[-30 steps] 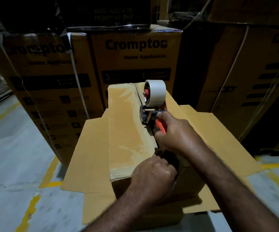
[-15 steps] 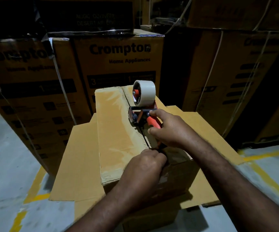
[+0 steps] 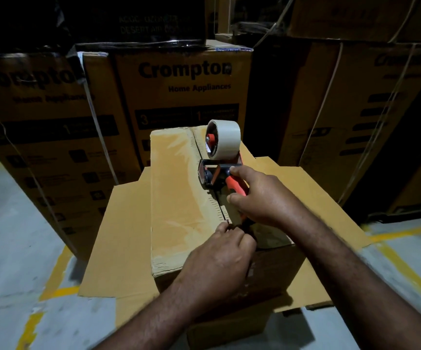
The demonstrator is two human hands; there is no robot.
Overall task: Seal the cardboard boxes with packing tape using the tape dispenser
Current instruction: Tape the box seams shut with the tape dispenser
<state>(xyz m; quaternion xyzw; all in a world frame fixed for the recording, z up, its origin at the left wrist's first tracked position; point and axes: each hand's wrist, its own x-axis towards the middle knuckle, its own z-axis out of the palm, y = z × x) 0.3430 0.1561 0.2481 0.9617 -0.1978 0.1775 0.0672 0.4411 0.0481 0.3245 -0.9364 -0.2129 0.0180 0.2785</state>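
Note:
A small brown cardboard box (image 3: 179, 198) stands in front of me with its top flaps folded down and a seam running away from me. On that seam sits the tape dispenser (image 3: 219, 173), orange-handled, with a pale tape roll (image 3: 226, 140) upright at its far end. My right hand (image 3: 260, 198) grips the orange handle. My left hand (image 3: 219, 258) is curled at the near end of the seam, fingertips pinching down at the box's front edge, where the tape end appears to be; the tape there is hard to make out.
Flat cardboard sheets (image 3: 118, 238) lie under the box on the grey floor with yellow lines (image 3: 58, 269). Tall strapped Crompton cartons (image 3: 184, 97) form a wall close behind and to both sides. Open floor lies at the left.
The dispenser and my right hand have slid a little farther along the seam, away from me. My left hand stays at the near edge.

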